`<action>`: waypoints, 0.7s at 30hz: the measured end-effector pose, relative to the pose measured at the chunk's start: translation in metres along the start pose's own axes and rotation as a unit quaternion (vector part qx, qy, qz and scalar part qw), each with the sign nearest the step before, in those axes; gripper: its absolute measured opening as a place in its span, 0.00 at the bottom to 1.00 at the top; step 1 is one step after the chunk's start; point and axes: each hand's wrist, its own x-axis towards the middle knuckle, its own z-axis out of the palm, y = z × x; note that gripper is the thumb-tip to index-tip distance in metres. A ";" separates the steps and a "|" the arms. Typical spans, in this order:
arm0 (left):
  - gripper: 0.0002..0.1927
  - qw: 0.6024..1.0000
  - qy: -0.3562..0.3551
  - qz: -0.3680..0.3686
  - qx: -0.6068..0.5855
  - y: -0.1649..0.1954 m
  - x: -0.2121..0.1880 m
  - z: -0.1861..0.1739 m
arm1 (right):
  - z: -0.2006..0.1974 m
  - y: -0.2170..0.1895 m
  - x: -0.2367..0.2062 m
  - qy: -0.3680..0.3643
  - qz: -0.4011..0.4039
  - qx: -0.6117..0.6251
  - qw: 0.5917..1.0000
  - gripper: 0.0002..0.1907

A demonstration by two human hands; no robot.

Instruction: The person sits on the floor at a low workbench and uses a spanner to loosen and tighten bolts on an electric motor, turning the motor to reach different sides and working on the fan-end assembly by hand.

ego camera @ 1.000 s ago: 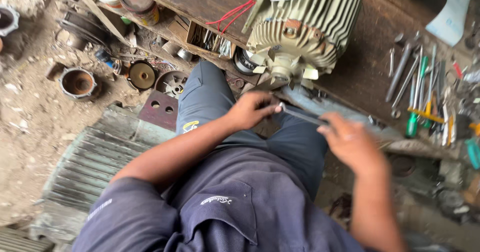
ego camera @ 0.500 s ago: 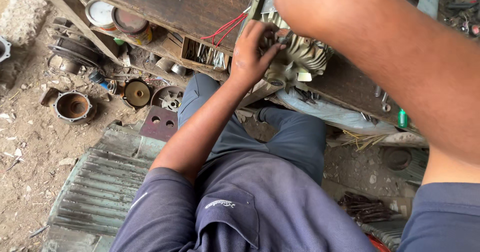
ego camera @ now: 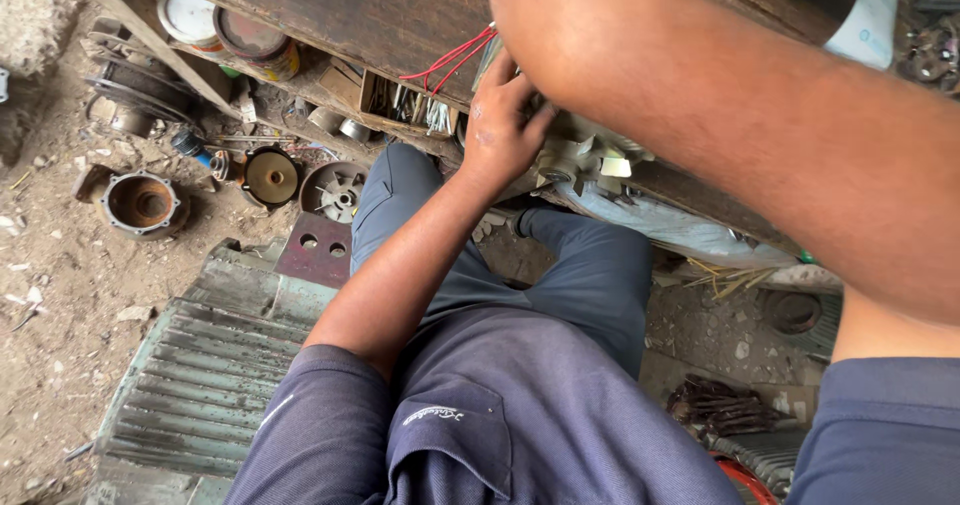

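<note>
My left hand (ego camera: 505,130) reaches up to a pale green electric motor (ego camera: 590,160) that lies at the edge of a dark wooden bench (ego camera: 380,15). Its fingers curl around the motor's near end, beside the shaft. Red wires (ego camera: 450,60) run over the bench edge just above the hand. My right arm (ego camera: 740,135) crosses the upper right of the view and hides most of the motor. The right hand itself is out of the picture. I sit with my knees under the bench, in dark blue trousers (ego camera: 590,285).
Two tins (ego camera: 225,35) stand under the bench at the left. Rusty motor end covers (ego camera: 143,203), a round brass-coloured part (ego camera: 272,177) and a small fan wheel (ego camera: 335,193) lie on the dirt floor. A ribbed green housing (ego camera: 210,375) and a brown plate with two holes (ego camera: 318,250) sit at my left.
A second ago both hands held a thin rod in front of the motor. Since then my left hand rose onto the motor and my right arm swung up across the view.
</note>
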 end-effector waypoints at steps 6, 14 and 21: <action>0.16 0.998 -0.047 -0.041 0.015 0.005 0.004 -0.003 | 0.013 0.003 -0.021 0.093 0.025 0.021 0.995 0.09; 0.16 0.996 -0.062 -0.032 0.048 0.010 0.006 -0.008 | 0.018 0.007 -0.030 0.121 0.025 0.034 0.992 0.07; 0.19 0.997 -0.068 -0.004 0.038 0.014 0.009 -0.012 | 0.036 0.010 -0.064 0.134 0.069 0.013 0.989 0.05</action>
